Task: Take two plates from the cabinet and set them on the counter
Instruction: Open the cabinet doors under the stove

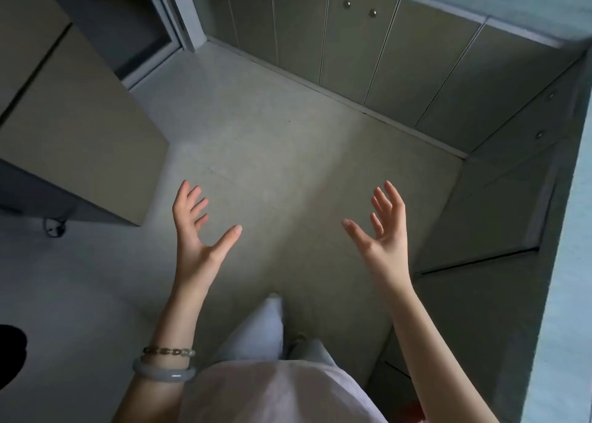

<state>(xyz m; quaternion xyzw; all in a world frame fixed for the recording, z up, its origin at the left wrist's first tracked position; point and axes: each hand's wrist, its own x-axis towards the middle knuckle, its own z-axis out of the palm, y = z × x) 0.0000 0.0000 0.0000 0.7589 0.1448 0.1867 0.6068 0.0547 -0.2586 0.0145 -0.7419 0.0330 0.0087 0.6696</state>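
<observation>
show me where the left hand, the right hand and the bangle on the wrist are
left hand (195, 243), head view, on the palm.
right hand (384, 240), head view, on the palm.
bangle (163, 373), head view, on the front of the pale ring round the left wrist.

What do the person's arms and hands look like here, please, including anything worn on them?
Both forearms are bare, with no sleeves reaching them and no gloves. The left hand side carries two bracelets at the wrist: a thin beaded bracelet with metallic and pale green links, and below it a smooth, pale grey bangle. The right hand and its wrist carry nothing that shows; no rings are visible.
</observation>
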